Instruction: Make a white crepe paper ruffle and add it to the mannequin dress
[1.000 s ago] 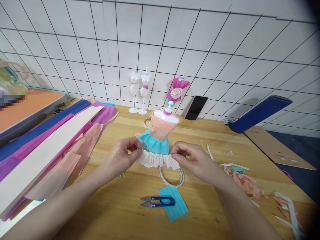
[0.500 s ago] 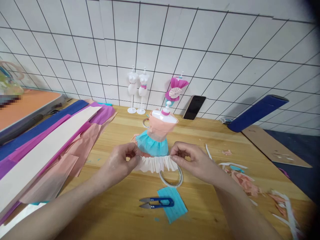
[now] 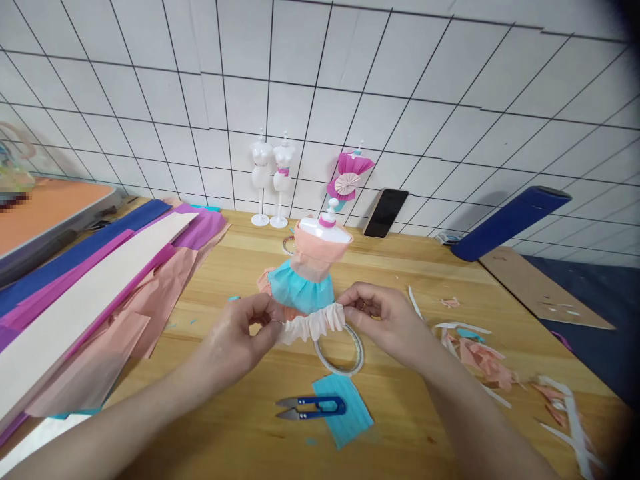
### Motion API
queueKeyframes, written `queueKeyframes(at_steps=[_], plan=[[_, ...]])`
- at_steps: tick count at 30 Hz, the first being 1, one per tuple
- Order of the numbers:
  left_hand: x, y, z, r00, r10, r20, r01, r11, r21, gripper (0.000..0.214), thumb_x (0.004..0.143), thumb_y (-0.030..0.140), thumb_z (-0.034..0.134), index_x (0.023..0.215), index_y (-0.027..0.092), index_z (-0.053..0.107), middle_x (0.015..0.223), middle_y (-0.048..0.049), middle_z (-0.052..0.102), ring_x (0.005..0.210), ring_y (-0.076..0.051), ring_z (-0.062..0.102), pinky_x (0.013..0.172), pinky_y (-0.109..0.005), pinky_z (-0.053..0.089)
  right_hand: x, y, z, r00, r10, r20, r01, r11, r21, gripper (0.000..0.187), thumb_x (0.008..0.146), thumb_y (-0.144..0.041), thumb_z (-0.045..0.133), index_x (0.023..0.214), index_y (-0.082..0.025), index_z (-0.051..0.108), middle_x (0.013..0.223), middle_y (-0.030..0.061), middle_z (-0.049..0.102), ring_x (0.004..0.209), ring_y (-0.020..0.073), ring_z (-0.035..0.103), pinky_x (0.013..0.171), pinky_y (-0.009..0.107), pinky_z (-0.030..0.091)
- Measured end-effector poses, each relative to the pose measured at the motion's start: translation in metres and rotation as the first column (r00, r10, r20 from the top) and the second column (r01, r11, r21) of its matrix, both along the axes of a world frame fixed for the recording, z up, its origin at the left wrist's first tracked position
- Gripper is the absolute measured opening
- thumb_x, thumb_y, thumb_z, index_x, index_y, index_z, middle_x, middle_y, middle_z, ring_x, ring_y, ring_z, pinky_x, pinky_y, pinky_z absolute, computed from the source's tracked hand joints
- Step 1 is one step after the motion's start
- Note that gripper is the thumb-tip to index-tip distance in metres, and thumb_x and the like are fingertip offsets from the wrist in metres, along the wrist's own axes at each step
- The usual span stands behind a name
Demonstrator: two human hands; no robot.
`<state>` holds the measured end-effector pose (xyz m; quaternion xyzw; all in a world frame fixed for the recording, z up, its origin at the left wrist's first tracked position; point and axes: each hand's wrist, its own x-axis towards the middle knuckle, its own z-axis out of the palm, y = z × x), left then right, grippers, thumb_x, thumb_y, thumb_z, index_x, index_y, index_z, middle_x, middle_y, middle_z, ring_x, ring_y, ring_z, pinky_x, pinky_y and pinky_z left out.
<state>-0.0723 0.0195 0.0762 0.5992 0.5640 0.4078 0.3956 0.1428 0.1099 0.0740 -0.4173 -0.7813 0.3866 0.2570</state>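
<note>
Nearest, well in front of the dressed mannequin (image 3: 316, 257): blue-handled thread snips (image 3: 311, 407) flat on the desk (image 3: 240, 427), tips to the left, handle overlapping a blue paper square (image 3: 353, 421); probably parked within reach yet out from under the wrists. Just beyond, closer to the mannequin: a white tape ring (image 3: 320, 353) flat on the wood, its far edge hidden behind strip and fingers. Above that ring, directly in front of the mannequin's skirt: a cream ruffled crepe strip (image 3: 313, 323), held clear of the desk and spanning both hands. At its left end the left hand (image 3: 240, 333), thumb and fingertips pinched on the paper, other fingers curled. At its right end the right hand (image 3: 385, 320), pinching likewise. Gripped at both ends, seemingly to keep the gathers bunched and level with the blue hem. Mannequin itself upright on its stand, peach bodice over blue ruffled skirt. To the mannequin's left: long crepe paper sheets (image 3: 100, 280) in navy, purple, pink, cream and peach, fanned flat, likely for easy picking. To its right: paper scraps (image 3: 480, 353) in peach, white and blue, strewn loose. Behind it, along the tiled wall (image 3: 400, 100): two bare white mannequins (image 3: 270, 173) side by side, a pink-dressed mannequin (image 3: 347, 183) with a fan bow, a dark phone (image 3: 386, 212) leaning on the tiles, and farther right a navy roll (image 3: 510, 223) propped aslant.
</note>
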Motion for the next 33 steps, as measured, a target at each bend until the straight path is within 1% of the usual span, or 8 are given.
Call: queueKeyframes(at_steps=[5, 10, 15, 20, 25, 27, 30, 33], plan=[[0.009, -0.013, -0.002, 0.992, -0.093, -0.088, 0.106, 0.981, 0.161, 0.014, 0.08, 0.012, 0.047, 0.068, 0.017, 0.051, 0.062, 0.0029, 0.054, 0.059, -0.008, 0.048, 0.056, -0.02, 0.037, 0.001, -0.004, -0.001, 0.997, -0.074, -0.022, 0.072, 0.996, -0.059, 0.019, 0.071, -0.03, 0.054, 0.073, -0.015, 0.065, 0.068, 0.0065, 0.067, 0.061, 0.0184, 0.06, 0.056, 0.03, 0.046], [0.02, -0.024, -0.004, 0.961, -0.165, -0.221, 0.237, 0.904, 0.356, 0.016, 0.08, 0.003, 0.042, 0.074, 0.017, 0.048, 0.067, 0.0006, 0.054, 0.063, -0.009, 0.049, 0.057, -0.019, 0.037, 0.003, -0.011, 0.002, 0.993, -0.114, -0.015, 0.113, 0.993, -0.044, 0.02, 0.071, -0.029, 0.054, 0.072, -0.015, 0.068, 0.066, 0.0057, 0.069, 0.057, 0.0169, 0.059, 0.051, 0.028, 0.043], [0.029, -0.027, -0.007, 0.932, -0.196, -0.306, 0.321, 0.837, 0.443, 0.017, 0.08, 0.001, 0.04, 0.077, 0.017, 0.043, 0.068, -0.0012, 0.051, 0.065, -0.011, 0.045, 0.058, -0.022, 0.037, 0.005, -0.017, 0.004, 0.992, -0.122, 0.025, 0.122, 0.992, 0.009, 0.022, 0.075, -0.029, 0.052, 0.074, -0.016, 0.07, 0.07, 0.0064, 0.071, 0.06, 0.0184, 0.061, 0.053, 0.029, 0.046], [0.033, -0.026, -0.009, 0.936, -0.18, -0.302, 0.31, 0.83, 0.465, 0.018, 0.081, 0.0, 0.039, 0.078, 0.018, 0.043, 0.068, -0.0017, 0.051, 0.064, -0.012, 0.046, 0.057, -0.023, 0.037, 0.003, -0.024, 0.009, 0.986, -0.143, 0.08, 0.127, 0.975, 0.181, 0.021, 0.079, -0.025, 0.05, 0.074, -0.017, 0.069, 0.069, 0.0046, 0.069, 0.059, 0.0169, 0.06, 0.053, 0.028, 0.046], [0.032, -0.026, -0.01, 0.956, -0.171, -0.238, 0.265, 0.854, 0.448, 0.017, 0.082, 0.001, 0.04, 0.079, 0.018, 0.044, 0.07, -0.0011, 0.053, 0.065, -0.011, 0.048, 0.058, -0.021, 0.038, 0.003, -0.031, 0.013, 0.972, -0.191, 0.137, 0.123, 0.911, 0.393, 0.019, 0.081, -0.021, 0.049, 0.073, -0.017, 0.067, 0.065, 0.003, 0.063, 0.055, 0.0149, 0.055, 0.052, 0.029, 0.043], [0.031, -0.026, -0.01, 0.959, -0.171, -0.227, 0.257, 0.863, 0.435, 0.018, 0.082, 0.002, 0.04, 0.079, 0.018, 0.045, 0.07, -0.0011, 0.053, 0.065, -0.011, 0.048, 0.058, -0.021, 0.039, 0.005, -0.031, 0.012, 0.973, -0.189, 0.13, 0.13, 0.921, 0.368, 0.019, 0.081, -0.022, 0.049, 0.074, -0.018, 0.067, 0.066, 0.0033, 0.064, 0.056, 0.0154, 0.056, 0.053, 0.029, 0.044], [0.029, -0.025, -0.01, 0.962, -0.163, -0.217, 0.245, 0.869, 0.43, 0.016, 0.082, 0.003, 0.04, 0.078, 0.018, 0.047, 0.07, -0.0014, 0.054, 0.065, -0.011, 0.049, 0.058, -0.021, 0.039, 0.01, -0.027, 0.008, 0.98, -0.185, 0.077, 0.164, 0.96, 0.227, 0.016, 0.079, -0.024, 0.052, 0.077, -0.019, 0.067, 0.072, 0.0047, 0.067, 0.063, 0.0175, 0.061, 0.056, 0.03, 0.047], [0.027, -0.023, -0.008, 0.973, -0.138, -0.184, 0.199, 0.904, 0.378, 0.015, 0.08, 0.004, 0.042, 0.077, 0.017, 0.049, 0.069, -0.0004, 0.055, 0.064, -0.01, 0.05, 0.058, -0.021, 0.039, 0.015, -0.022, 0.005, 0.978, -0.207, 0.02, 0.203, 0.972, 0.119, 0.014, 0.077, -0.027, 0.056, 0.079, -0.018, 0.067, 0.074, 0.0055, 0.068, 0.064, 0.0185, 0.062, 0.057, 0.03, 0.049]])
